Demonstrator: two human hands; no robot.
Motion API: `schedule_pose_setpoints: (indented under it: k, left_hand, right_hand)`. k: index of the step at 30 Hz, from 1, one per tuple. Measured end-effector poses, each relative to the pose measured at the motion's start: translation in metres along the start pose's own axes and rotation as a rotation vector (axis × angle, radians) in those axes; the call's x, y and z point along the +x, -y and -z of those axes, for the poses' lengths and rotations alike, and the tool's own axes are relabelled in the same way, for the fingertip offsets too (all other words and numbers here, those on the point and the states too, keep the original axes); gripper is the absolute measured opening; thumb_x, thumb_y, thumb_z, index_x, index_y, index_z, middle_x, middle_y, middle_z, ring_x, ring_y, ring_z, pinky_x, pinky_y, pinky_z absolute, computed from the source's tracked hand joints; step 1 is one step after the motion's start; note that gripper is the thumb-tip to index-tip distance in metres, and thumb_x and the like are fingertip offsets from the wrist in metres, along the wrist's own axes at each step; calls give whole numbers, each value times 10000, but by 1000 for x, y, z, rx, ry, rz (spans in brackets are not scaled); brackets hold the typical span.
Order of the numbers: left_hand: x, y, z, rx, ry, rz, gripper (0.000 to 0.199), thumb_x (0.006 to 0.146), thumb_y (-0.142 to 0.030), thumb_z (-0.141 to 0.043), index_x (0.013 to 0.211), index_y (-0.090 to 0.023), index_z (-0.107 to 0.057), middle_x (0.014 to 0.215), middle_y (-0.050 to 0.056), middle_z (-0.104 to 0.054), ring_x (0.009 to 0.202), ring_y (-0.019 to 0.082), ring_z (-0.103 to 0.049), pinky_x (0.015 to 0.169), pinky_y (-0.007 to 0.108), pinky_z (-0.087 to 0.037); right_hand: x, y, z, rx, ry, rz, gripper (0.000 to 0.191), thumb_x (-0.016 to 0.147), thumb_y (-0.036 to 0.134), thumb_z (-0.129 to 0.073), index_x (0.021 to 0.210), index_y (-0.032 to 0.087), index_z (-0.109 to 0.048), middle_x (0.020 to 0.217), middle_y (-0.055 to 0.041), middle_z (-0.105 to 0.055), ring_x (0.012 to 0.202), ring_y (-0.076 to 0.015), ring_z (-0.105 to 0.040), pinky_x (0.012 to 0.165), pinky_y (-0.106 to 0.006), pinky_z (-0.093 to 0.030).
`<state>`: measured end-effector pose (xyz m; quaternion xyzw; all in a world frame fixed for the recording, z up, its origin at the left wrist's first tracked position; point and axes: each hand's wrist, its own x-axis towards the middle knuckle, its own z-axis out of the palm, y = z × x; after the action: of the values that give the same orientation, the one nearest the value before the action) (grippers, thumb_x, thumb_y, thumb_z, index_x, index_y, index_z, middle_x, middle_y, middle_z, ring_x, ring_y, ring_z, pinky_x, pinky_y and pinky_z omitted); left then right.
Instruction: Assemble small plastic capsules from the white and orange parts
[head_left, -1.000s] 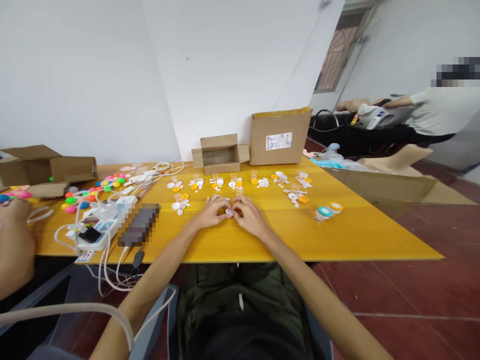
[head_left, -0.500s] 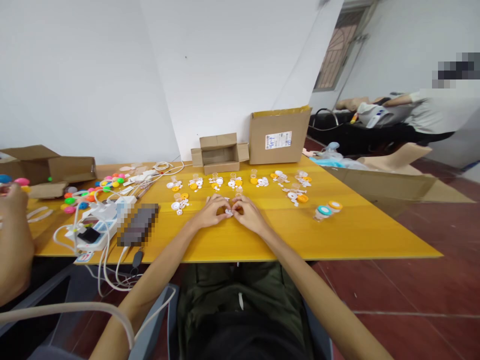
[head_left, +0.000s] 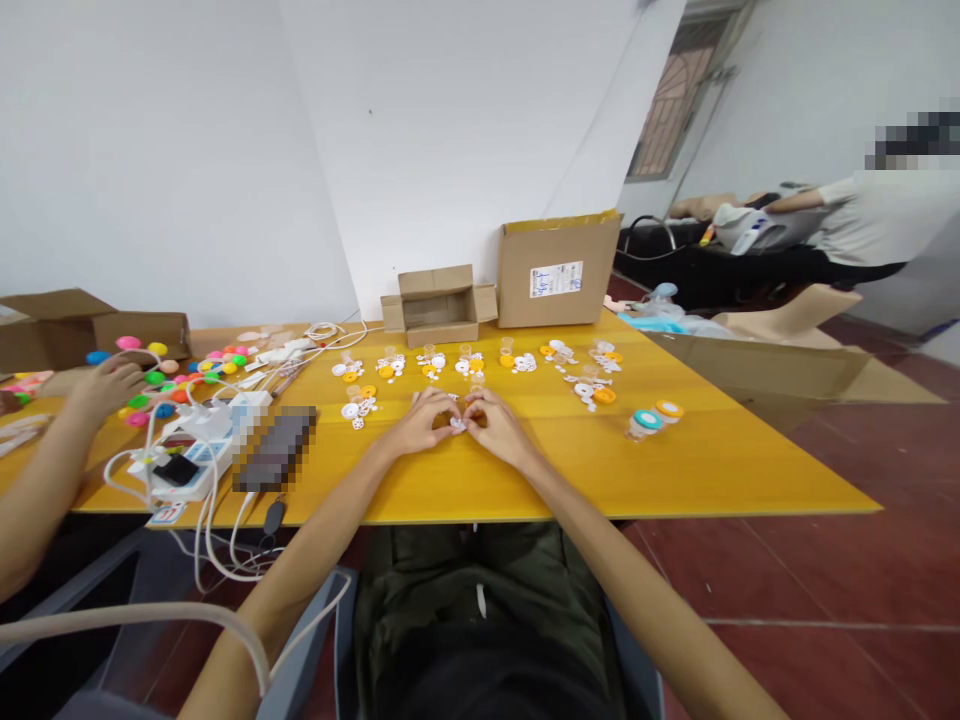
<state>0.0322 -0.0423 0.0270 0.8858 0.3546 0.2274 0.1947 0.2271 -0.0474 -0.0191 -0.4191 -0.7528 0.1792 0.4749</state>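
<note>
Over the middle of the yellow table (head_left: 480,490), my left hand (head_left: 424,422) and my right hand (head_left: 496,425) meet fingertip to fingertip. Between them they pinch a small whitish plastic piece (head_left: 457,425), largely covered by the fingers. Just beyond my hands stands a clear cup (head_left: 478,385), partly hidden. Little groups of parts spread behind and to both sides, each with a clear cup, an orange ring and white discs; one such group has an orange ring (head_left: 367,392) left of my left hand. Right of my right hand sit a teal-topped cup (head_left: 648,421) and an orange-topped cup (head_left: 670,410).
An open small carton (head_left: 439,330) and a larger box (head_left: 555,275) stand at the back. To the left lie a phone (head_left: 276,450), a power strip (head_left: 206,450) with cables and colourful balls. A co-worker's hand (head_left: 112,385) reaches among the balls.
The co-worker's hand at the left has moved forward and right, with several coloured balls around it. My two hands stay almost where they were, still pinching the small piece.
</note>
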Motion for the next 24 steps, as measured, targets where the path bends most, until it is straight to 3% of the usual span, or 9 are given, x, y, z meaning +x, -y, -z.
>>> schedule_pose_setpoints:
  k: [24]
  left_hand:
    - [1,3,-2,-6,-19,0,105,923,-343,-651,902,-242,-671,1009,33,-696,1078,248,-529,1028,416,-354]
  right_hand:
    - [1,0,0,13,11,0,172,795,99,-638,708,246,-660,1024,-58,-660,1055,-239,-648,953,-406,-526]
